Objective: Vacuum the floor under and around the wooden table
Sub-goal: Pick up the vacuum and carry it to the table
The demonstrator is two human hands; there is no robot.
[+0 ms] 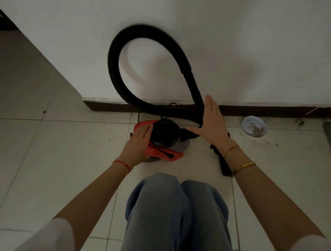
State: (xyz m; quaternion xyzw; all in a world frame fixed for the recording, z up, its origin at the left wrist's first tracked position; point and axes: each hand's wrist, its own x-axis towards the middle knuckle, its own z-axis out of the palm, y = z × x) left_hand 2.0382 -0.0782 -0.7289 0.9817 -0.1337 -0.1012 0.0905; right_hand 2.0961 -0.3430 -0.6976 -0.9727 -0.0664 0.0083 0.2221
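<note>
Where hands [138, 140] flank vacuum [161, 142], hose [120, 51] beyond

The vacuum body [158, 153] was red-orange with a black top; beside it, the ribbed hose [114, 70] was black, the tiles [49, 157] white.

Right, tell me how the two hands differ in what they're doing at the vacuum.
The left hand lies flat on the vacuum's red body; the right hand stands on edge against the black hose. The left wrist wears a red string, the right gold bracelets. Both have straight fingers, gripping nothing.
</note>
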